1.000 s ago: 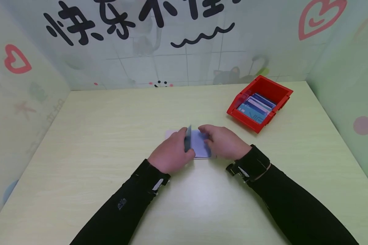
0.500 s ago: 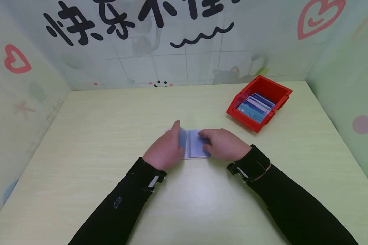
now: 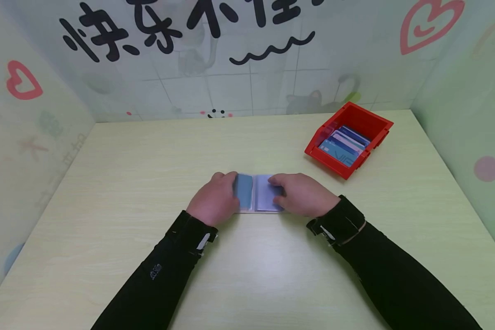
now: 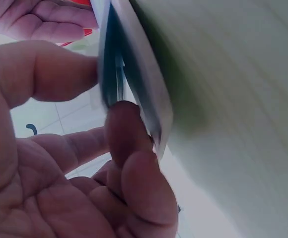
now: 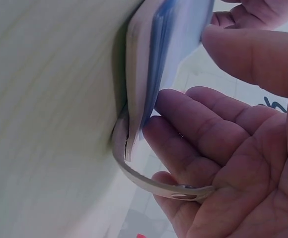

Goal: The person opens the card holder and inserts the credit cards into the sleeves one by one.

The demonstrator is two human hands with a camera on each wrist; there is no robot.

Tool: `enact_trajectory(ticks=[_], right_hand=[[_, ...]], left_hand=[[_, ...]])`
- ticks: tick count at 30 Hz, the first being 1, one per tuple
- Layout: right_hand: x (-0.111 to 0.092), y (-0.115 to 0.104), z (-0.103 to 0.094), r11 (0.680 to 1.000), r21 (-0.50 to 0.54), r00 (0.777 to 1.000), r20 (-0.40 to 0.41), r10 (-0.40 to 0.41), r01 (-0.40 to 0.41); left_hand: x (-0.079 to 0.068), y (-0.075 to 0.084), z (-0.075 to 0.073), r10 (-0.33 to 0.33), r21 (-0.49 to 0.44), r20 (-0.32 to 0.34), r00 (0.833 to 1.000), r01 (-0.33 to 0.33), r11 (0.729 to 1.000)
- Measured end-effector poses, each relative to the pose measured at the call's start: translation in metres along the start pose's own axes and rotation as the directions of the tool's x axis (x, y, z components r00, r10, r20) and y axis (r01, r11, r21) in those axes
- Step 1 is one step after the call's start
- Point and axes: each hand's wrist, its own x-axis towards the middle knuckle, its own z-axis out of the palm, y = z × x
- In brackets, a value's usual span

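Note:
An unfolded card holder (image 3: 268,195) with clear sleeves lies on the table between both hands. Its left page shows a blue-teal card (image 3: 244,192); its right page looks lavender. My left hand (image 3: 216,197) pinches the left page at its outer edge, thumb on the face and fingertips at the rim. Across from it, my right hand (image 3: 303,195) holds the right side, thumb on the top sleeve and fingers against the stacked sleeve edges. In the right wrist view, a pale strap (image 5: 146,183) with a snap curls from the cover toward the right palm.
A red bin (image 3: 327,161) stands at the back right, with several cards (image 3: 346,144) in it. Printed wall panels (image 3: 231,91) border the table (image 3: 148,160) at the back and sides.
The left hand has moved left, laying over a page that stood upright a second ago, so the blue-teal card now shows. The right hand has come down onto the right page and stays there.

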Motion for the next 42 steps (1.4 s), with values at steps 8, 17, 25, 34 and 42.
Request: enact_trajectory(ticks=[8, 17, 25, 34, 42], right_hand=[[0.000, -0.003, -0.002, 1.000, 0.008, 1.000, -0.005, 0.003, -0.003], [-0.006, 0.010, -0.020, 0.997, 0.082, 0.992, -0.125, 0.023, -0.013], [-0.011, 0.046, -0.066, 0.992, 0.008, 0.944, -0.307, 0.119, -0.123], [0.004, 0.096, -0.093, 0.930, -0.188, 0.919, -0.306, 0.249, -0.315], [0.013, 0.107, -0.097, 0.903, -0.207, 0.916, -0.229, 0.329, -0.376]], left_hand=[[-0.001, -0.003, 0.001, 0.028, 0.077, -0.036, 0.999, -0.025, 0.997], [-0.002, -0.004, 0.002, 0.033, 0.108, -0.037, 0.999, -0.029, 0.994], [-0.001, -0.012, 0.002, 0.041, 0.113, 0.004, 0.999, -0.042, 0.993], [-0.003, -0.014, 0.002, 0.042, 0.114, 0.029, 0.999, -0.045, 0.992], [-0.004, -0.013, 0.000, 0.061, 0.139, 0.027, 0.998, -0.064, 0.988]])
